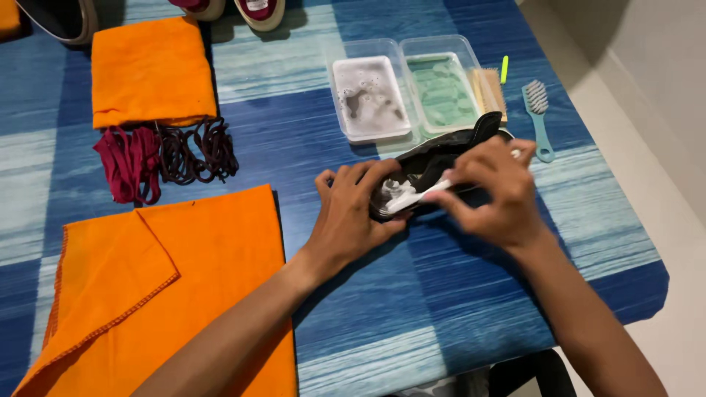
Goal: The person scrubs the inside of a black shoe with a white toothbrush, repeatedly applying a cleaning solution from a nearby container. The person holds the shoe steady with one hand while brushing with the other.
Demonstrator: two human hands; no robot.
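In the head view, the left hand is gripping the toe end of a black shoe, its fingers curled over the rim and clenched on it. The shoe is lying on its side on a blue striped tablecloth, near the middle of the table and just in front of two clear plastic tubs. The right hand is pinching a white-handled brush, fingers closed tight around the handle, and the brush head is sitting against white foam on the shoe's front.

Behind the shoe, the left tub is holding foamy grey water, and the right tub is holding greenish liquid. A wooden brush is lying beside the right tub, and a teal brush is lying further right, apart from it.

On the left, a folded orange cloth is lying above a bundle of maroon and dark shoelaces. A larger orange cloth is spreading out under the left forearm. Other shoes are showing at the top edge.
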